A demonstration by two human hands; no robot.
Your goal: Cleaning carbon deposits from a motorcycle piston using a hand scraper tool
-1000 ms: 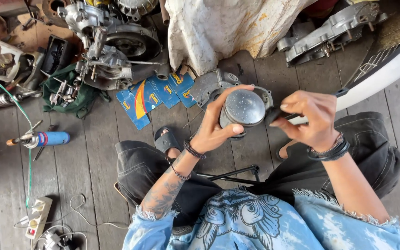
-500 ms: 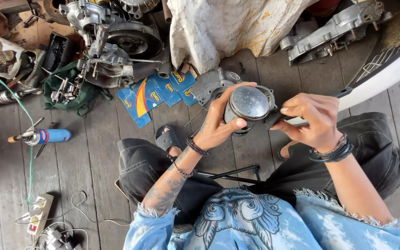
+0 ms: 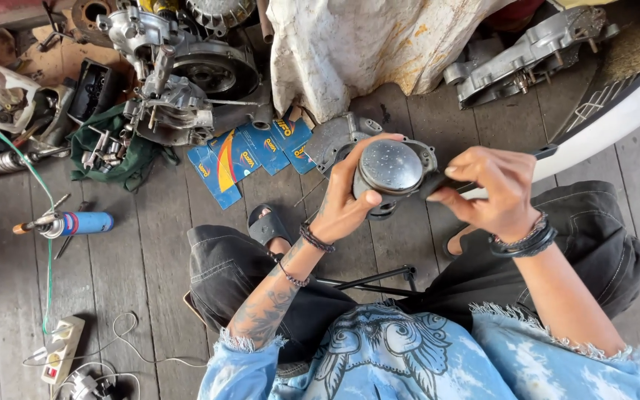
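Observation:
My left hand (image 3: 350, 200) grips a round grey metal piston (image 3: 390, 167), its domed top facing up at me. My right hand (image 3: 490, 191) pinches a thin dark tool (image 3: 438, 187) whose tip rests against the piston's right side. Both hands are raised over my lap, above the wooden plank floor. Bracelets circle both wrists. Below the piston lies a grey metal engine cover (image 3: 332, 139), partly hidden by my left hand.
A stripped engine (image 3: 187, 74) sits at the top left beside a green cloth with tools (image 3: 109, 152). Blue packets (image 3: 250, 152) lie on the planks. A blue gas torch (image 3: 75, 224) and a power strip (image 3: 61, 348) are at left. A stained white cloth (image 3: 364, 44) and an engine casing (image 3: 527, 59) lie beyond.
The piston has tilted slightly, so the domed top faces me more squarely. My right hand still holds the tool against its side.

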